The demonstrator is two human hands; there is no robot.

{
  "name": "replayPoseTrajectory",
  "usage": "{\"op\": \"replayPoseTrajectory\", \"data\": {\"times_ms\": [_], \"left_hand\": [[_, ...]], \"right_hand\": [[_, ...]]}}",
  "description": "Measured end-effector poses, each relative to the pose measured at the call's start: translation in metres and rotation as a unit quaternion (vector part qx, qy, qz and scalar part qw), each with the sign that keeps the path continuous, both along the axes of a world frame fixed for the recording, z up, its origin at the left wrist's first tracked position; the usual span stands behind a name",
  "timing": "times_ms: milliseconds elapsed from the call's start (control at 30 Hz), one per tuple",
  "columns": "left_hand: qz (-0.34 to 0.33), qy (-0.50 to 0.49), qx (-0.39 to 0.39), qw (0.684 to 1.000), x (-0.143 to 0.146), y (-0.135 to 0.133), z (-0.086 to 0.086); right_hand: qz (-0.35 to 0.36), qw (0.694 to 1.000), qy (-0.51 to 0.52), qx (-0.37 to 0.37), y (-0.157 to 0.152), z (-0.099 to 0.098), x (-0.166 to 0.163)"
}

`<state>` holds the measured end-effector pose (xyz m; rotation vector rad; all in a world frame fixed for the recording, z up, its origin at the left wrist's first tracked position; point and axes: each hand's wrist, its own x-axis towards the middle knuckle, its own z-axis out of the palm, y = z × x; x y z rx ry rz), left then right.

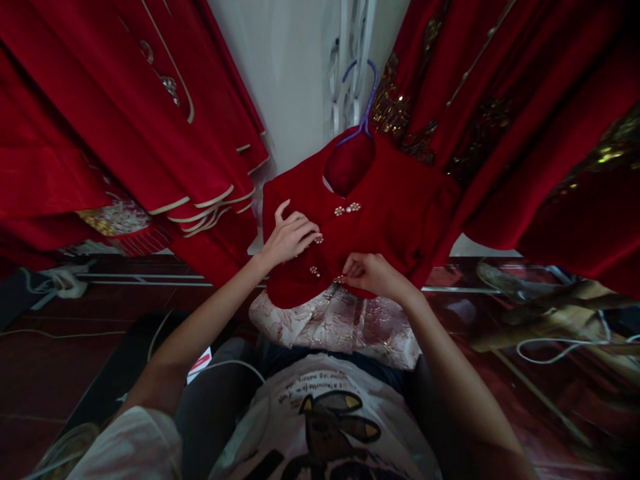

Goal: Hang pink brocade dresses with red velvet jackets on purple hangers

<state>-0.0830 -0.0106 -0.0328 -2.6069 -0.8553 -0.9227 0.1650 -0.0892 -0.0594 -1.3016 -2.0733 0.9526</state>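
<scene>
A short red velvet jacket (395, 207) hangs in front of me on a blue hanger (367, 100). Pearl-like clasp buttons (347, 209) run down its front. My left hand (290, 235) rests on the left front panel, fingers curled around the fabric by a middle button (319, 239). My right hand (373, 275) pinches the lowest button (340, 279) at the jacket's hem. A pale pink brocade skirt (340, 323) hangs below the jacket.
Red garments with gold trim (150, 133) hang at the left. More red garments with gold embroidery (500, 113) hang at the right. A white wall (295, 73) is behind. Cables (560, 350) and clutter lie on the dark reddish floor.
</scene>
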Motion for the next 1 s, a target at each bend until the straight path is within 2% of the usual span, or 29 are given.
{"op": "replayPoseTrajectory", "data": {"times_ms": [167,400,567,733,833,933,1000], "left_hand": [[0.060,-0.090,-0.008,0.994,0.032,-0.004,0.014],[0.060,-0.062,-0.008,0.996,0.071,0.001,0.029],[0.034,-0.088,0.000,0.996,0.078,0.002,0.033],[0.012,-0.065,0.024,0.997,0.073,0.004,0.034],[0.003,-0.045,0.031,0.998,0.071,0.008,0.038],[-0.014,0.006,0.014,1.000,0.070,0.011,0.046],[-0.007,0.060,0.001,0.998,0.069,0.013,0.051]], "right_hand": [[0.026,1.000,-0.008,-0.009,-0.004,0.007,0.008],[0.026,0.999,0.028,-0.004,-0.013,0.025,0.014],[0.028,0.999,0.027,0.006,-0.014,0.031,0.018],[0.004,0.998,0.049,0.035,-0.018,0.038,0.019],[-0.044,0.988,0.105,0.104,-0.015,0.049,0.014],[-0.154,0.941,0.198,0.228,0.002,0.062,0.000],[-0.180,0.919,0.234,0.263,0.019,0.069,-0.015]]}}
